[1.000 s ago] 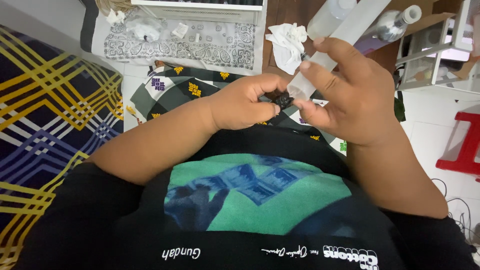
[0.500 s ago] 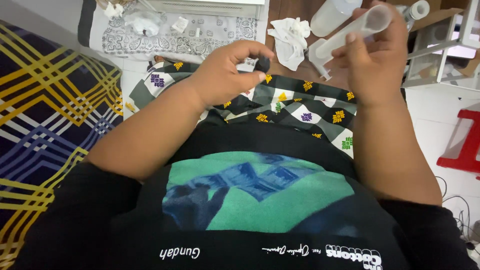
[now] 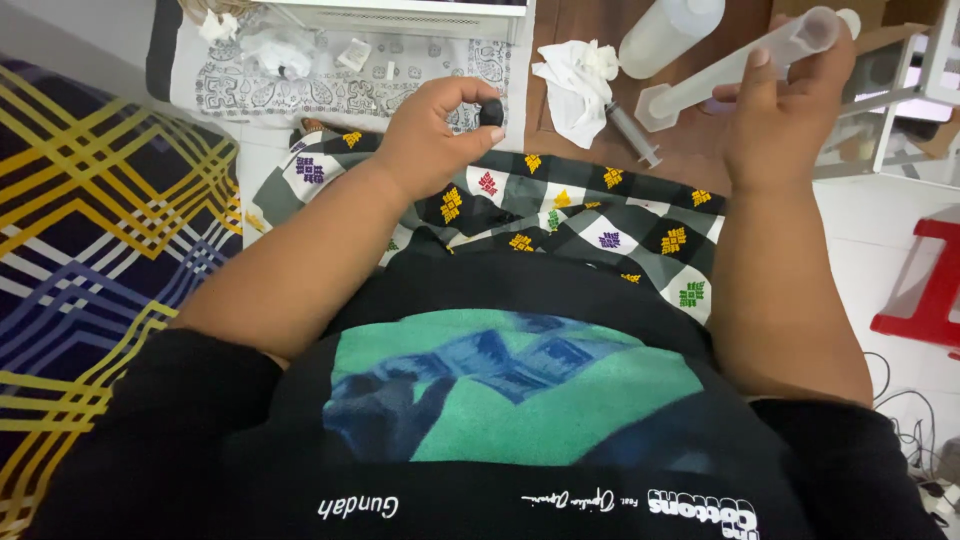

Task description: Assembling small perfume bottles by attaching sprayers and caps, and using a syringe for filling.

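My left hand [image 3: 435, 130] pinches a small black rubber piece [image 3: 491, 113] between thumb and forefinger, above a checked cloth [image 3: 560, 215] over my lap. My right hand [image 3: 785, 115] holds a large clear plastic syringe barrel [image 3: 735, 70] tilted up to the right, its flange end pointing left. The two hands are apart, the black piece well to the left of the barrel.
A crumpled white tissue [image 3: 578, 85], a small syringe [image 3: 632, 133] and a translucent bottle [image 3: 668, 30] lie on the brown surface ahead. A patterned white mat [image 3: 340, 85] with small scraps lies at top left. A striped blanket [image 3: 90, 250] is left, a red stool [image 3: 930, 290] right.
Both hands have moved apart and away from me. The left hand pulled the black piece off to the left while the right hand raised the syringe barrel up to the right.
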